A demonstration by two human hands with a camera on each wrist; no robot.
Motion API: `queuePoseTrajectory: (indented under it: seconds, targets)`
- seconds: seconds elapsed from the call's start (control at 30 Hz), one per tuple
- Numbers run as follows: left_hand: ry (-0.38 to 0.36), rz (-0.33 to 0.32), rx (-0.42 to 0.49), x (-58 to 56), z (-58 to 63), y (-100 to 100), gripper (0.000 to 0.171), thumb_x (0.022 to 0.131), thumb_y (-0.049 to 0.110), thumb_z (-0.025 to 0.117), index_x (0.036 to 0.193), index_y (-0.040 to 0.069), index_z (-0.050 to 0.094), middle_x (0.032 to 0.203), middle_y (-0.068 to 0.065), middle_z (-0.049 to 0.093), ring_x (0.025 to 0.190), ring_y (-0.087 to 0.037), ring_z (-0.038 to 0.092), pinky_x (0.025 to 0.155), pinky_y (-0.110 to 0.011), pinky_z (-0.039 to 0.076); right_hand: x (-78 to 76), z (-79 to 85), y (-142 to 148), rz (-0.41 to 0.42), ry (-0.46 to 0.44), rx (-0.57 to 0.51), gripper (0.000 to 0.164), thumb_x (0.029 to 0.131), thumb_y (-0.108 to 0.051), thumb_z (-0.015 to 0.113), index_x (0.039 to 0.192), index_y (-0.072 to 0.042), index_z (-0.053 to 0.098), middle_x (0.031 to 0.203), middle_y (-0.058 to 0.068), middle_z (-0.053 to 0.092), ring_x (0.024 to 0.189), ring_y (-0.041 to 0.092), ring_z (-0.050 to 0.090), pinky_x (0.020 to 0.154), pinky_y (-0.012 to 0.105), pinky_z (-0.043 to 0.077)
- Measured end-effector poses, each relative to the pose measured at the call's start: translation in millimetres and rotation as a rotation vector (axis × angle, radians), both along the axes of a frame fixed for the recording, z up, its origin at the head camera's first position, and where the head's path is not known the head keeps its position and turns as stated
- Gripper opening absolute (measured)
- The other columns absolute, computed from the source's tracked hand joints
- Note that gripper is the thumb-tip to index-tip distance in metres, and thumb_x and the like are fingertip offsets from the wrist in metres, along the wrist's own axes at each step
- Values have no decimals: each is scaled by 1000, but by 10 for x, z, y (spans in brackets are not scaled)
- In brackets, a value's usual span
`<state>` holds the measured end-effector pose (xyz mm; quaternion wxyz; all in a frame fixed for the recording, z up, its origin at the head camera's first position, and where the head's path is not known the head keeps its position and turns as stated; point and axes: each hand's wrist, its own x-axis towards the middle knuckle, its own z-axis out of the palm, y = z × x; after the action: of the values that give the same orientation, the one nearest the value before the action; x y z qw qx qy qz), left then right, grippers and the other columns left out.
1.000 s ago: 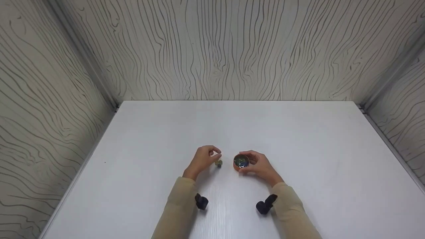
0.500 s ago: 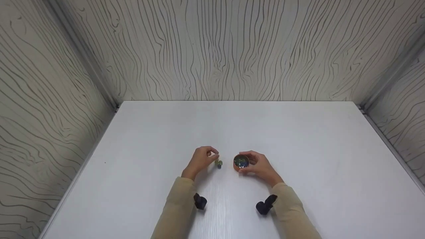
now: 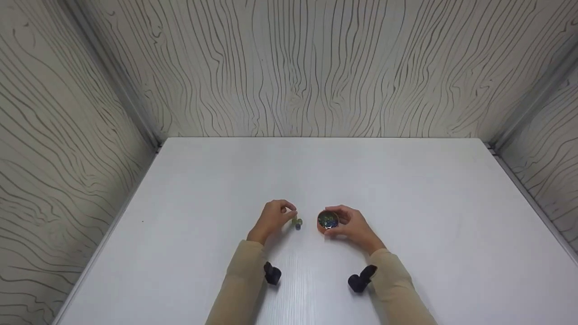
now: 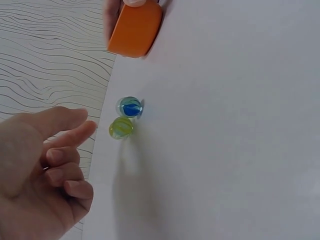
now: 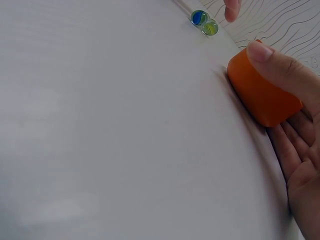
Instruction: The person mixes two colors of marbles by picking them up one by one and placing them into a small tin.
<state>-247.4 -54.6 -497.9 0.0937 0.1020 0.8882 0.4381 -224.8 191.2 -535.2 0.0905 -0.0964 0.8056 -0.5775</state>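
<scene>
A blue-swirled marble [image 4: 131,107] and a yellow-green marble [image 4: 121,128] lie close together on the white table. My left hand [image 3: 272,218] hovers just left of this small cluster, thumb and index finger nearly meeting and the other fingers curled in. Nothing shows between its fingertips in the left wrist view. To the right of the marbles, my right hand [image 3: 353,225] grips a small orange bowl [image 5: 262,92], thumb on one side and fingers round the other. Seen from the head, the bowl contains shiny blue and green marbles [image 3: 328,220].
The white table [image 3: 406,180] stretches around both hands, up to a back wall [image 3: 289,67] with a wood-grain pattern. Patterned side walls stand to the left and right. Black wrist cameras [image 3: 272,274] stick out from both sleeves.
My left hand has drawn slightly left, and more of the marbles shows beside its fingertips. The right hand and the orange bowl have stayed in place.
</scene>
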Motion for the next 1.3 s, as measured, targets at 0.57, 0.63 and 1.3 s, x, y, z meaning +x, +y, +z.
queuePoseTrajectory:
  seconds: [0.57, 0.63, 1.3]
  targets:
    - [-15, 21, -12, -46, -99, 13, 19, 91, 16, 64, 100, 1, 71, 89, -9, 62, 80, -14, 46, 72, -28, 41, -1, -16, -8, -6, 3, 6, 68, 68, -17, 86, 127, -2, 58, 134, 20, 58, 129, 37, 52, 110, 46, 40]
    - [-16, 21, -4, -44, -102, 9, 19, 91, 16, 63, 99, 1, 71, 93, -11, 65, 82, -15, 49, 75, -30, 43, -3, -14, -8, -7, 7, 6, 67, 68, -17, 86, 127, -1, 58, 134, 21, 58, 129, 37, 53, 110, 44, 41]
    - [-61, 48, -20, -52, -142, 9, 23, 91, 20, 63, 97, -1, 70, 104, -16, 70, 96, -25, 62, 91, -42, 50, -7, -12, -3, -18, -16, -22, 70, 65, -18, 88, 127, -2, 58, 135, 20, 58, 131, 37, 51, 112, 47, 38]
